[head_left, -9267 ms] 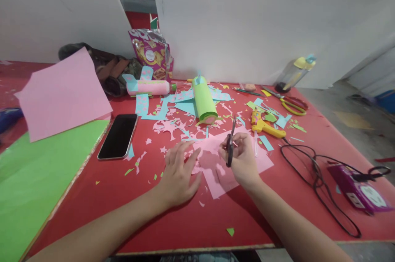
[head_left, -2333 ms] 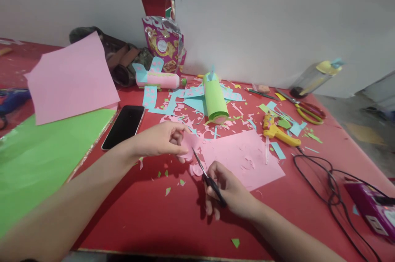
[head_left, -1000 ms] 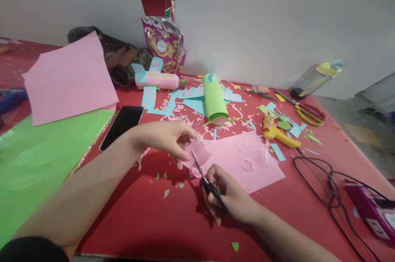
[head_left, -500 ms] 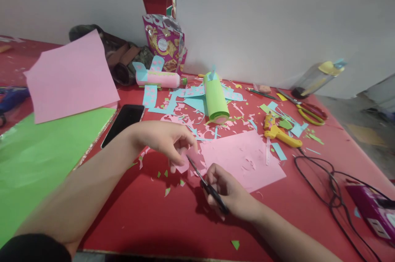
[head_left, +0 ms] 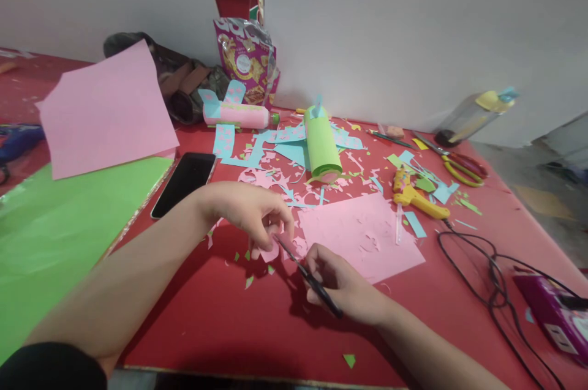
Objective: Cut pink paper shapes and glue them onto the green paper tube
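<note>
A person's left hand [head_left: 271, 215] arches above a red counter [head_left: 215, 322], its grip closed in a pinch on a small piece of pink paper [head_left: 269, 253], while the right hand [head_left: 337, 280] wraps its grip around the black handles of a pair of scissors [head_left: 324, 296]. The wrist of the left hand bends so that the fingertips come at the paper from above, probably to steady it and leave its near side free for the blades. The scissors slant up and leftward from the right hand, their tips meeting the paper just beside the left fingertips, an angle that seems chosen to let the paper be turned against the blades. Whether the blades stand apart or together is too small to tell.

A larger pink sheet [head_left: 340, 231] lies flat to the right, just past the right hand, perhaps kept within reach as stock; cut marks and curled slivers show on its surface. A yellow glue gun [head_left: 416, 200] rests near its far corner, and a green paper roll [head_left: 323, 142] lies beyond, among pink and blue scraps.

The small piece, held over the counter between the two hands, is pale pink and thin, with a rounded lower edge; fingers and blades hide the rest of its outline, and any markings cannot be made out.
</note>
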Demonstrator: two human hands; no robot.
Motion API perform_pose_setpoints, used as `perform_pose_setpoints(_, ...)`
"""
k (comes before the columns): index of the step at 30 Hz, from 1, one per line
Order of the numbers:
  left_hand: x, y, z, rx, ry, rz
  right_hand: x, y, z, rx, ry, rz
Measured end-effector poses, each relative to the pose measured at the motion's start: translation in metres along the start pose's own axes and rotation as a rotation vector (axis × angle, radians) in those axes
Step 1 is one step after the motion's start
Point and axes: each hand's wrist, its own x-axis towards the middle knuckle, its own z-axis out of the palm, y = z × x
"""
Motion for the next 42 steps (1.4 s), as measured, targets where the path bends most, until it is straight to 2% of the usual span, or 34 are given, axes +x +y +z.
perform_pose_setpoints(9, 0.003, -0.002, 0.004, -0.055, -0.011, -0.024, 0.000, 0.000, 0.001, -0.001, -0.002, 0.035)
perform_pose_setpoints(14, 0.002, -0.002, 0.003, 0.008, 0.025, -0.019, 0.001, 0.001, 0.002, 0.028, 0.042, 0.059)
perform_pose_setpoints(17, -0.001, -0.003, 0.002, -0.034, 0.046, -0.014, 0.001, 0.001, 0.000, 0.021, 0.087, 0.028)
perform_pose_setpoints(19, -0.003, -0.003, 0.001, -0.070, 0.098, 0.000, 0.001, 0.002, -0.001, 0.038, 0.113, 0.006)
perform_pose_setpoints(22, -0.005, -0.002, 0.000, -0.050, 0.236, 0.022, 0.002, 0.003, -0.001, 0.120, 0.149, -0.034)
perform_pose_setpoints(27, 0.002, 0.004, 0.005, -0.006, 0.420, 0.059, 0.007, 0.005, 0.000, 0.319, 0.305, -0.237)
perform_pose_setpoints(32, 0.018, 0.009, 0.019, -0.013, 0.589, 0.086, 0.009, 0.004, -0.003, 0.390, 0.391, -0.399)
perform_pose_setpoints(35, 0.028, 0.011, 0.030, -0.045, 0.627, 0.089, 0.008, 0.002, -0.004, 0.393, 0.464, -0.445)
perform_pose_setpoints(39, 0.039, 0.013, 0.044, 0.000, 0.642, 0.061, 0.008, -0.001, -0.005, 0.347, 0.588, -0.406)
perform_pose_setpoints(42, 0.045, 0.013, 0.051, 0.028, 0.657, 0.060, 0.008, -0.001, -0.005, 0.295, 0.625, -0.381)
